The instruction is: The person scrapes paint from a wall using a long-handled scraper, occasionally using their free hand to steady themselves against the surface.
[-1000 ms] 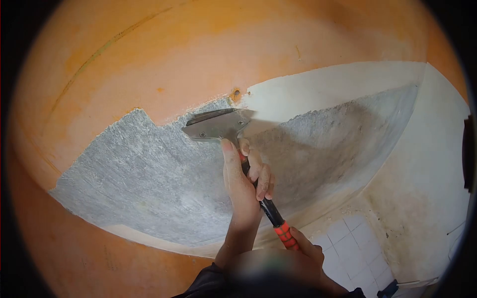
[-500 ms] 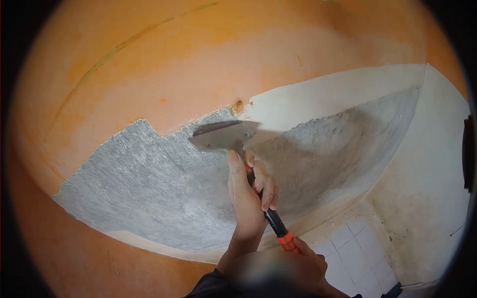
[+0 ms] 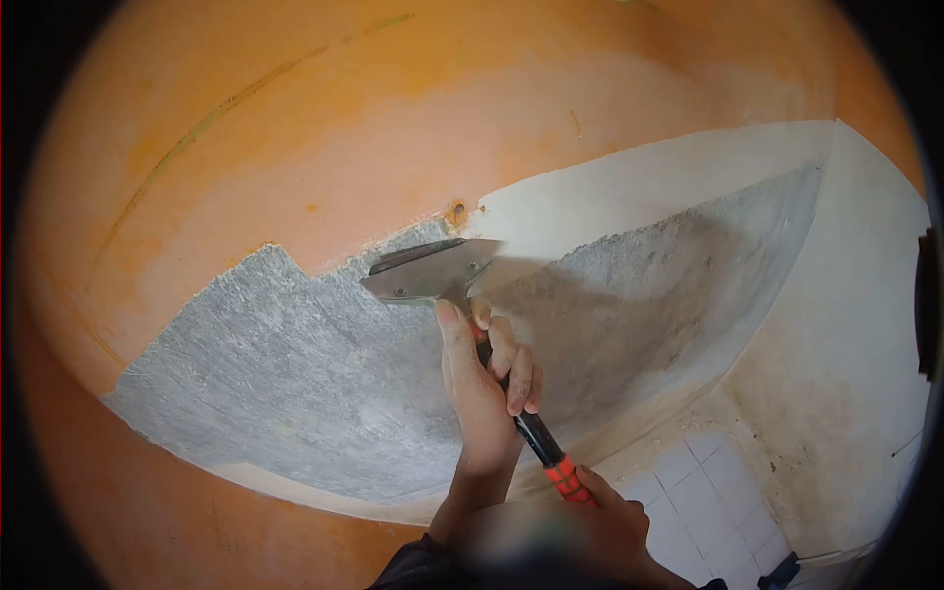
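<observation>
A long-handled scraper point(image 3: 536, 440) with a wide metal blade slants up towards the wall. My left hand point(image 3: 484, 379) is wrapped round the handle just below the blade, its thumb pointing up. Lower down, my right hand point(image 3: 612, 511) grips the red end of the same handle. The blade lies at the upper edge of the bare grey patch point(image 3: 315, 383), close to the peach-orange paint point(image 3: 344, 147) and the white strip point(image 3: 629, 187). A small rusty hole point(image 3: 457, 213) is just above the blade.
White floor tiles point(image 3: 708, 501) show at the lower right, with a small dark object point(image 3: 779, 570) by them. A stained white wall point(image 3: 836, 393) stands at the right. A dark-edged item point(image 3: 926, 305) is at the far right.
The scraper blade and my left hand have shifted slightly left in view. The wall's marks have also shifted a little left. Both hands keep their hold.
</observation>
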Tool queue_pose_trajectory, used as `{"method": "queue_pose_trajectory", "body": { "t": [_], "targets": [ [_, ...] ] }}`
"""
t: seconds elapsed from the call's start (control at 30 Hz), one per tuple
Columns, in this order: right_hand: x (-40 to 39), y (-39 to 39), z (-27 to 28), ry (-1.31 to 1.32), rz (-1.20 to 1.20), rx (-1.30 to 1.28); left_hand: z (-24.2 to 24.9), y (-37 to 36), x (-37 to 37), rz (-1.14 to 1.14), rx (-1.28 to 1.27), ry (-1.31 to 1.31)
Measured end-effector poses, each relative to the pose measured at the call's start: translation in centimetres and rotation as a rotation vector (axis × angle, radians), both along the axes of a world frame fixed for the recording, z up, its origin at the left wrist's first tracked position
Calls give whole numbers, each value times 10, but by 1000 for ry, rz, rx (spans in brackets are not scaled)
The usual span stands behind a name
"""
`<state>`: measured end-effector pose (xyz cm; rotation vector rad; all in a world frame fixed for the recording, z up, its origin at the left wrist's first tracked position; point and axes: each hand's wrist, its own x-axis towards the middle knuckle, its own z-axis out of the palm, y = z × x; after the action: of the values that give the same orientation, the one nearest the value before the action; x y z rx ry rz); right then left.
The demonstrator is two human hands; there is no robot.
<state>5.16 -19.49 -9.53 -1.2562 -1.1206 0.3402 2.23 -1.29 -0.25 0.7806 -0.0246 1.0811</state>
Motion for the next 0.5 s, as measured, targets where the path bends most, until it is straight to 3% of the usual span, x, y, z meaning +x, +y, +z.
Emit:
{"method": "queue_pose_trajectory", "body": {
  "t": [0.2, 0.37, 0.5],
  "targets": [
    [14, 3, 1, -7, 49, -96, 7, 2, 6, 31, -56, -24],
    [1, 1, -51, 29, 23, -212, -51, 6, 0, 44, -72, 73],
    [-4, 3, -61, 131, 50, -316, -69, 7, -5, 61, -61, 170]
  ]
}}
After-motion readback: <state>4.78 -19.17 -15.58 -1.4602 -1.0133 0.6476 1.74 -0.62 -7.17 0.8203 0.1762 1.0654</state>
